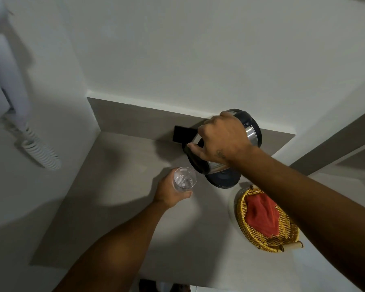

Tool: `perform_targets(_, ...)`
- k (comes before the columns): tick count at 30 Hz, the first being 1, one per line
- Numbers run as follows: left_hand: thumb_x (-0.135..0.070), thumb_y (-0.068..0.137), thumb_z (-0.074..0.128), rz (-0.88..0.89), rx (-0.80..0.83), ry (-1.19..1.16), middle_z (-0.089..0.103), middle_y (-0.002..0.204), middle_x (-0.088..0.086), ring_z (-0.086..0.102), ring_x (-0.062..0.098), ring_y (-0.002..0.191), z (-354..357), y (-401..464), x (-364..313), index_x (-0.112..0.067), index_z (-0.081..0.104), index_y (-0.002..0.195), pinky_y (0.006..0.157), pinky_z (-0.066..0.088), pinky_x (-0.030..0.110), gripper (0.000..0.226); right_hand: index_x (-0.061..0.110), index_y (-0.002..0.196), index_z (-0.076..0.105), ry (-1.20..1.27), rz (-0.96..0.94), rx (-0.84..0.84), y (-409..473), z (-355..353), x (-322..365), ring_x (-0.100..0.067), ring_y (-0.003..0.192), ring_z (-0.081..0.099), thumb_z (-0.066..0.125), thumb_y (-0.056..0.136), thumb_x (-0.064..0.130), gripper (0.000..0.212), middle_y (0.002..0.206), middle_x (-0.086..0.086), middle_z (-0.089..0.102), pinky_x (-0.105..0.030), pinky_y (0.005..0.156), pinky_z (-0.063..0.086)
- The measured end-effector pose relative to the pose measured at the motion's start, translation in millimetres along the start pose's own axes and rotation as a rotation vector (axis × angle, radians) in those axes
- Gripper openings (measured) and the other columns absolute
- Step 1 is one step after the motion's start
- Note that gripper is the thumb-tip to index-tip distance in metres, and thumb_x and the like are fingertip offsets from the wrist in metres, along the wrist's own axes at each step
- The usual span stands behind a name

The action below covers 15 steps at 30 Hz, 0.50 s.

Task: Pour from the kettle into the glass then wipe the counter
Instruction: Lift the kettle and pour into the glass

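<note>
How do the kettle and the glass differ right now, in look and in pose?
The kettle is opaque steel with black trim; the glass is clear. The kettle is the bulkier of the two. The kettle is tipped, spout down toward the glass; the glass stands roughly upright with its mouth up. The right hand holds the kettle, the left hand the glass. Both are held over the counter.

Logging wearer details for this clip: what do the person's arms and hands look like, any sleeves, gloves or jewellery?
Both forearms are bare as far as the frame shows; no sleeves are visible. The left hand and right hand wear no gloves, and no rings, watch or bracelet can be seen. A small dark mark sits on the back of the right hand near the wrist.
</note>
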<state>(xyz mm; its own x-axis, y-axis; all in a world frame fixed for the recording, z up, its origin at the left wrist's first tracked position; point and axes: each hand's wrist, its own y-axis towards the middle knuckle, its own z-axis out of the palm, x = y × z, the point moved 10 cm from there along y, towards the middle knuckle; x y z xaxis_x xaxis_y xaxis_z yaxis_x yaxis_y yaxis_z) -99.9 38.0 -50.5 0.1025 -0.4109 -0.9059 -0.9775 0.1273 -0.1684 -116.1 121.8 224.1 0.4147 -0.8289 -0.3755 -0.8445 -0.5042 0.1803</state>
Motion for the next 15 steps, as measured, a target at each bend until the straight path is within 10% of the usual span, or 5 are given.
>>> perform_targets(15,-0.018,0.054,0.098,-0.002,0.006,-0.016,0.07,0.115,-0.005,0.067,0.014,0.107,1.6,0.9,3.8,-0.026,0.061,0.127,0.084,0.051,0.017,0.082,0.017,0.061,0.05,0.084,0.029,-0.015,0.8,7.3,-2.1,-0.019,0.054,0.047,0.044,0.091,0.061,0.054,0.058,0.0,0.053,-0.033,0.073,0.037)
